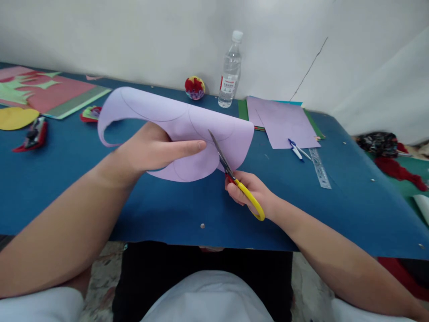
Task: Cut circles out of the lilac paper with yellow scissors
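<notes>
A sheet of light purple paper with curved pencil lines is held up above the blue table, its left end curling over. My left hand grips the sheet, thumb on its near face and the other fingers hidden behind it. In my right hand are scissors with yellow and red handles. Their blades point up and left, parted around the paper's lower right part, beside a rounded cut edge.
On the blue table, a water bottle and a colourful ball stand by the wall. Purple sheets, pens and a ruler lie right; coloured paper, a yellow piece and a stapler-like object left.
</notes>
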Available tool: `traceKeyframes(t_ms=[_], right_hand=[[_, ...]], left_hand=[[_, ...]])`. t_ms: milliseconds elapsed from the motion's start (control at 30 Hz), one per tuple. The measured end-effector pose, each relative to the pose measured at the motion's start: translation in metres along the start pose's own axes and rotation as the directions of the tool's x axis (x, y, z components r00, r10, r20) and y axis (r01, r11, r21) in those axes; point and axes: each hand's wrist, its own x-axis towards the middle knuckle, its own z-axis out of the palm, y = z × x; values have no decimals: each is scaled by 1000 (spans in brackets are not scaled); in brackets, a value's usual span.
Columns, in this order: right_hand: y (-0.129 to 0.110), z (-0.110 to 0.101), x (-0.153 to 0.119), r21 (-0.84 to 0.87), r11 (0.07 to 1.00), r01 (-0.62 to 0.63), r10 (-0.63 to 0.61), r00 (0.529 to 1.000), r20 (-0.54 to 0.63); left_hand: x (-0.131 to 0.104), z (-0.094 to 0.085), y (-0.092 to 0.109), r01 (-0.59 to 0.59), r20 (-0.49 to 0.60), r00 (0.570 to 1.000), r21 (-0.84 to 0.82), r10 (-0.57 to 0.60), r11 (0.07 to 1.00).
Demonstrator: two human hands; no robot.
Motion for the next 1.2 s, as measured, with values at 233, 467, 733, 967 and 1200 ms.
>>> traceKeyframes(t_ms=[233, 467, 733, 967, 1200], right_hand=[[1, 2, 2, -16, 999, -33, 33, 999, -17], [-1, 1, 1, -42, 997, -65, 65, 998, -15], [-2, 1, 0, -57, 995, -84, 83, 996, -21], [-1, 1, 1, -54, 995, -89, 87, 995, -39], [1, 2, 0, -75, 994, -83, 78, 995, -64]], left_hand=[[0, 2, -3, -6, 21, 1000, -40, 7, 999], [2, 0, -2, 13, 22, 1000, -50, -12, 999], [2, -1, 2, 1, 61, 998, 14, -2, 1000], [3, 5, -5, 19, 77, 997, -49, -15, 999], [1, 8, -9, 146, 115, 983, 11, -147, 989]])
